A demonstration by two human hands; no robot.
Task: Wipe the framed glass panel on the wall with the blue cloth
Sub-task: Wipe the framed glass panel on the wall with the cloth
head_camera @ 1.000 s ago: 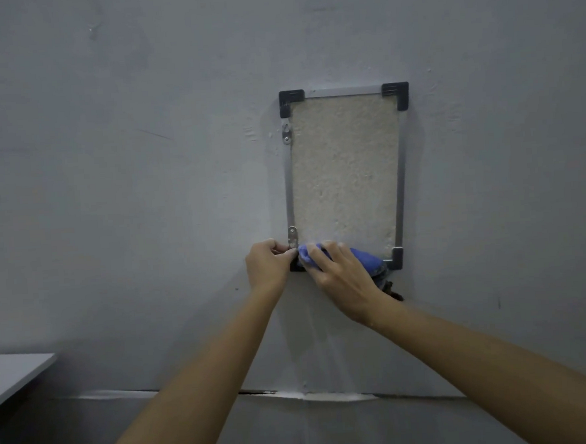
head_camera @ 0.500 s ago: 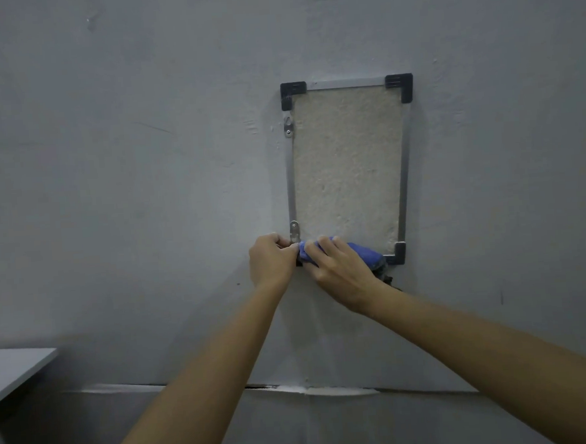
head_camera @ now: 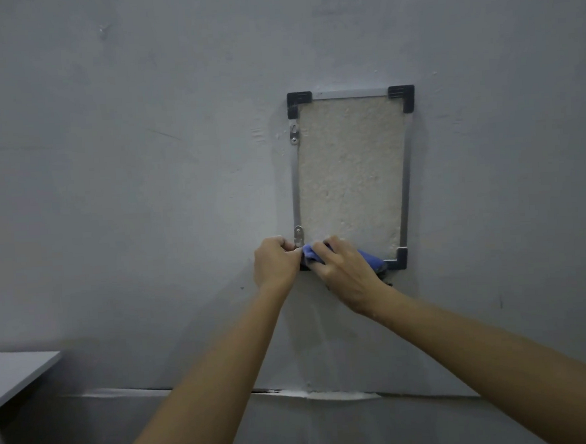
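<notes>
Framed glass panel [head_camera: 350, 177] on the wall [head_camera: 144, 162], long axis vertical, top edge and both upper corners uncovered; blue cloth [head_camera: 311, 255] bunched along its bottom edge, clutched under right hand [head_camera: 346, 273]; left hand [head_camera: 275, 262] curled, gripping lower-left corner.

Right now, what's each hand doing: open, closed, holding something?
Left hand: curled at the panel's lower left corner; grip cannot be told.
Right hand: holding the blue cloth.

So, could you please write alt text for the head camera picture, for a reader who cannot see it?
A right hand holds a blue cloth against the bottom edge of a framed glass panel on a grey wall, while the left hand grips the frame's lower left corner.
</notes>
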